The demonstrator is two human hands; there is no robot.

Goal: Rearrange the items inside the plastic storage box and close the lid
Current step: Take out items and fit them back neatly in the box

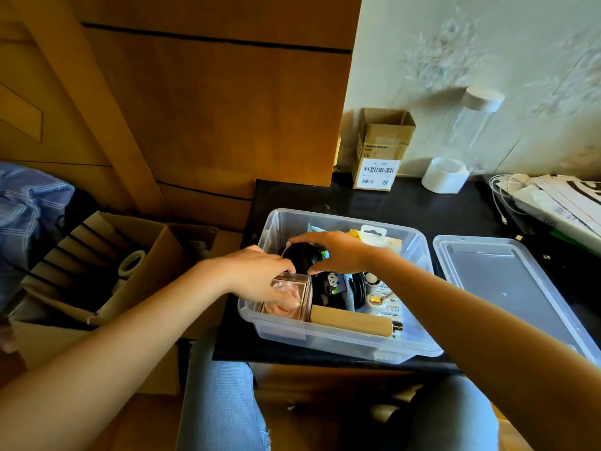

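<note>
You are sitting at a black worktop set against a wooden panelled wall and a pale patterned wall, with your knees in blue jeans under its near edge. The clear plastic storage box is standing on that worktop right in front of you, open. Its clear plastic lid is lying flat just to the right of it, probably parked there so both hands can be working inside.

Your left hand is reaching into the near left corner, fingers curled over the top of a small clear display case with something pink inside; that grip is grasping the case, seemingly steadying or seating it upright against the box wall. Your right hand is arching over a round black object in the middle, fingertips closing around it, so that grip looks to be grasping it too, likely to shift it and free room.

Also in the box: a light wooden block lying along the front wall, a coiled black cable, printed packets and a yellow-cornered card pack leaning at the back. The contents are sitting fairly high, so they may need flattening before the lid can be going on.

Further out, a small open cardboard carton with a barcode label and a tall clear bottle with a white cap are standing at the wall, and a large open cardboard box holding a tape roll is sitting on the left.
</note>
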